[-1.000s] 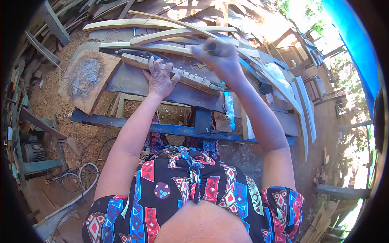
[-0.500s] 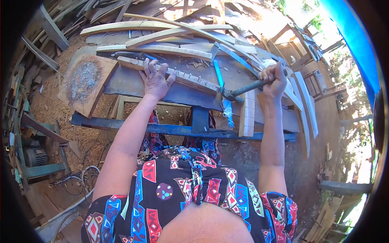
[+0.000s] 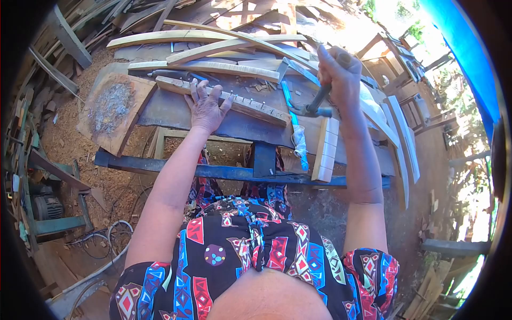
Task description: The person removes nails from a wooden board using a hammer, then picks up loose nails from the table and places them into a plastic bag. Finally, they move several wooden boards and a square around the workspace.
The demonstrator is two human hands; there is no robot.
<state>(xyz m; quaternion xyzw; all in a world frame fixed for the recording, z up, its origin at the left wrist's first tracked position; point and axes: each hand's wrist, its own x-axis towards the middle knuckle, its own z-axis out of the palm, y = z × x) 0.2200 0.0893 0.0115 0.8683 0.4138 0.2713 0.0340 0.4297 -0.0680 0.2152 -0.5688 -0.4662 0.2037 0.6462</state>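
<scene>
My left hand (image 3: 206,111) presses down on a narrow wooden strip (image 3: 260,111), its fingers bent over the top edge. Several nails stand up along that strip, to the right of my fingers. In my right hand (image 3: 343,80) is a hammer (image 3: 320,101), gripped by its handle and raised. The hammer head hangs just right of the strip's right end, apart from it. Below the hammer lies a short wooden block (image 3: 326,150) with lines marked across it. Beside that block, a blue strip (image 3: 288,98) has a whitish wrapping near its lower end.
Several curved wooden slats (image 3: 213,65) lie across the back of the workbench (image 3: 165,109). A board with a grey, ashy patch (image 3: 109,101) is at the left. More slats (image 3: 402,138) lean on the right. Sawdust, cables and a motor (image 3: 48,206) are on the ground at left.
My right hand has moved up and to the left with the hammer, whose handle now points more steeply upward. My left hand stays on the strip.
</scene>
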